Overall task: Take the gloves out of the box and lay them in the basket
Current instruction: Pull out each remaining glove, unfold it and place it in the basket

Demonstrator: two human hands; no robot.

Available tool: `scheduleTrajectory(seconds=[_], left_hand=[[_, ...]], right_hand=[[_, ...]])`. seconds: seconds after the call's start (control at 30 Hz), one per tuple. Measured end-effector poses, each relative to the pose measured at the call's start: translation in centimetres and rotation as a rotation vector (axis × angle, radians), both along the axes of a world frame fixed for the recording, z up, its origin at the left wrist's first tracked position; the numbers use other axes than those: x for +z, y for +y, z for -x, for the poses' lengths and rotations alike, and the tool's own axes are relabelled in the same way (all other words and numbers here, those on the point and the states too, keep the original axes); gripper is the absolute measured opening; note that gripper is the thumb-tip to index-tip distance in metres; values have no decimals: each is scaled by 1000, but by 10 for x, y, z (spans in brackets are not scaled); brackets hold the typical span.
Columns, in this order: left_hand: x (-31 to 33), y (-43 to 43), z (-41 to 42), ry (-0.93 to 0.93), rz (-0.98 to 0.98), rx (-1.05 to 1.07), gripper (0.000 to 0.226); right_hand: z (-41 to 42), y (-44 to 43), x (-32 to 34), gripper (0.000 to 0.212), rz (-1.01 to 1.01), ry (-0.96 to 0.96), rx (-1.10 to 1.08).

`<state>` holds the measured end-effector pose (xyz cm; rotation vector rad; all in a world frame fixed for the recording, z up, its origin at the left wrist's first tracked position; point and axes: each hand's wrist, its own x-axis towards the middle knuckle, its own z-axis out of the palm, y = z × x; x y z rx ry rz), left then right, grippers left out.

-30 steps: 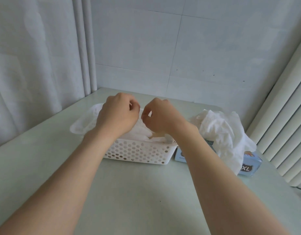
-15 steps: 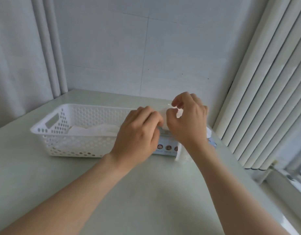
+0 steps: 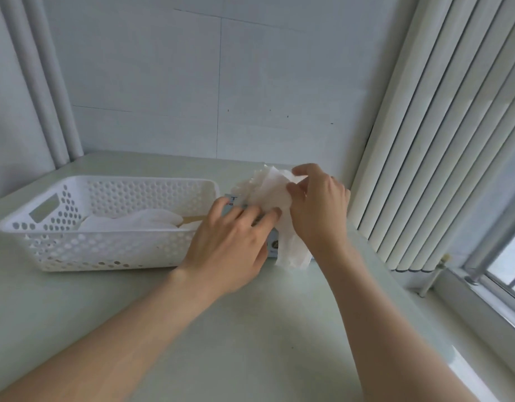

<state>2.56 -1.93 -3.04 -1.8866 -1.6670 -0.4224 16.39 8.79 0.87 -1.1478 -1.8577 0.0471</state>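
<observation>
- Head view, and your right hand (image 3: 317, 210) sits centre right of the frame with its grip pinched on the glove bunch (image 3: 269, 192). Thumb and fingertips nip the upper edge of the film.
- Your left hand (image 3: 233, 245) lies flat with straight fingers, pressing down on the box (image 3: 232, 203). Only slivers of pale blue card show around it.
- The glove bunch rises from the box top, and one flap drapes down the box front towards the counter (image 3: 250, 329). It looks thin, white, crinkled and half see-through, with several sheets clinging together, so expect it to flop.
- Here's what the move turns on: the basket (image 3: 105, 181) lies left of your grip, its right end just beside the box, its long axis running left to right across the frame.
- Your left hand is nearer the basket, but your right holds the gloves, so I judge the carry goes leftward over that pressing hand.
- The laid gloves (image 3: 134, 220) already rest in the basket's middle.
</observation>
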Motion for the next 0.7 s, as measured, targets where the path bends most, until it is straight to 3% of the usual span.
scheduleTrajectory(seconds=[0.17, 0.3, 0.47, 0.6, 0.7], left_hand=[[-3, 2, 3, 27, -3, 5, 34], [-2, 3, 1, -35, -61, -11, 31], [7, -2, -4, -403, -270, -167, 21], [17, -7, -7, -710, -300, -234, 45], [25, -13, -7, -893, -341, -295, 39]], right_hand=[[-3, 0, 1, 21, -272, 6, -87], [0, -4, 4, 24, -341, 232, -31], [4, -23, 15, 20, -398, 469, 141], [9, -35, 16, 16, -349, 476, 348], [12, -42, 16, 17, -221, 443, 542]])
